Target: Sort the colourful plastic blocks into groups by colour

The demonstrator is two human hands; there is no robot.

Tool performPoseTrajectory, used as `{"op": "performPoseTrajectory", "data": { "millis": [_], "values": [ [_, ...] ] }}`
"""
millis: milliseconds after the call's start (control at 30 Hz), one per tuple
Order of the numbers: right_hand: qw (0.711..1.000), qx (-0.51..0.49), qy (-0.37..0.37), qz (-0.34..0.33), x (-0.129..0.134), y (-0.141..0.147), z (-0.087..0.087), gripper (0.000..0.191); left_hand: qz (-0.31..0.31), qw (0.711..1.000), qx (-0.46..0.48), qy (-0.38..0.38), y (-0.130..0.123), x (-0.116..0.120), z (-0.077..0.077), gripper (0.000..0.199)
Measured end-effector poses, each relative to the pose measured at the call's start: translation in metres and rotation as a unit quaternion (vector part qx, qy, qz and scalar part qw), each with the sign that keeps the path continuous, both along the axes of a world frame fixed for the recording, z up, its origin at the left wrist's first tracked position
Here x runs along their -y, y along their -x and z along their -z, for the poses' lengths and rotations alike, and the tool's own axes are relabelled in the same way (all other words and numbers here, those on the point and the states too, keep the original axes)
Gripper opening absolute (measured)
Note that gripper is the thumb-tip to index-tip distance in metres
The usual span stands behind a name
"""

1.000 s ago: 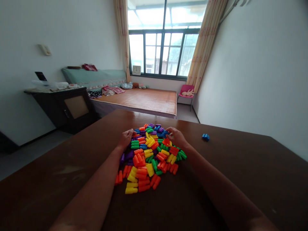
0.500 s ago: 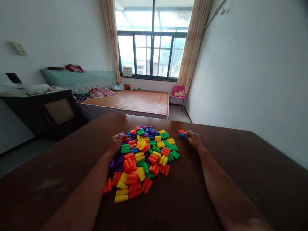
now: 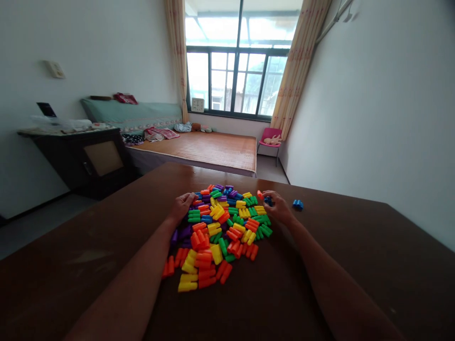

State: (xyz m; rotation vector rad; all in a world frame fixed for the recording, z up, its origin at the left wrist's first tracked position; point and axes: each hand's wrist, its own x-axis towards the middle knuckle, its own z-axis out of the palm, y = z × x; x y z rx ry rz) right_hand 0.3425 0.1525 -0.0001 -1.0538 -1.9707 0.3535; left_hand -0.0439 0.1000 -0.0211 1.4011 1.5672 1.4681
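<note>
Blocks in red, orange, yellow, green, blue and purple are lying in a loose heap on the table, spreading from near its far edge toward its near side. Some are resting on others; the yellow and red ones are making up most of the near end.

The left hand is resting at the heap's far left side, its fingertips drawn together beside the blocks; whether they are pinching one, I cannot tell. The right hand is curling its fingers, slightly apart, around a blue block just right of the heap; whether they are gripping it is unclear. An orange block is showing just beyond the fingertips. A lone blue block is lying to the right of that hand, between it and the table's far right corner.

Beyond the table's far edge, a bed is standing below a window, with a pink chair standing to its right and a dark cabinet to its left.
</note>
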Motion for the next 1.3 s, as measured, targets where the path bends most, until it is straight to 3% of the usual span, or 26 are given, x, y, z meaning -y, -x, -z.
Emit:
{"op": "performPoseTrajectory", "data": {
  "millis": [100,200,300,400,533,600,700,800,867,933,1000,1100,1167,1300],
  "values": [
    [0.991,-0.035,-0.007,-0.131,0.028,0.044,-0.019,0.029,0.037,0.999,0.012,-0.017,-0.005,0.009,-0.01,0.058],
    [0.98,-0.007,-0.071,-0.186,0.057,0.085,-0.025,0.032,0.097,0.994,-0.037,-0.04,-0.013,0.016,-0.029,0.055],
    [0.972,0.019,-0.122,-0.199,0.074,0.106,-0.022,0.035,0.21,0.973,-0.08,-0.047,-0.028,0.021,-0.051,0.055],
    [0.972,0.025,-0.151,-0.18,0.078,0.11,-0.016,0.036,0.32,0.942,-0.103,-0.01,-0.047,0.027,-0.066,0.05],
    [0.964,0.055,-0.168,-0.199,0.079,0.107,-0.014,0.036,0.375,0.924,-0.058,0.045,-0.06,0.032,-0.068,0.046],
    [0.96,0.071,-0.164,-0.215,0.078,0.103,-0.017,0.035,0.36,0.931,-0.039,0.052,-0.057,0.031,-0.066,0.046],
    [0.967,0.08,-0.158,-0.182,0.062,0.084,-0.022,0.033,0.263,0.964,-0.003,0.025,-0.04,0.026,-0.062,0.048],
    [0.986,0.074,-0.141,-0.05,0.027,0.042,-0.02,0.03,0.122,0.992,0.022,-0.012,-0.012,0.019,-0.052,0.051],
    [0.99,0.072,-0.112,0.055,0.002,0.005,-0.009,0.027,0.046,0.999,-0.001,-0.001,0.008,0.014,-0.04,0.054],
    [0.989,0.087,-0.053,0.105,-0.018,-0.028,0.007,0.026,-0.003,0.999,-0.041,0.027,0.026,0.01,-0.026,0.053],
    [0.99,0.096,0.027,0.099,-0.03,-0.052,0.024,0.029,-0.022,0.992,-0.125,0.028,0.038,0.006,-0.015,0.047],
    [0.988,0.055,0.144,0.027,-0.039,-0.07,0.038,0.05,-0.034,0.973,-0.228,0.009,0.047,0.003,-0.007,0.043],
    [0.981,0.015,0.194,-0.011,-0.041,-0.075,0.04,0.06,-0.06,0.969,-0.241,-0.002,0.048,0.002,-0.004,0.046],
    [0.979,0.03,0.199,-0.012,-0.038,-0.075,0.032,0.05,-0.099,0.975,-0.199,0.001,0.051,0.0,0.0,0.049]
  ]
}}
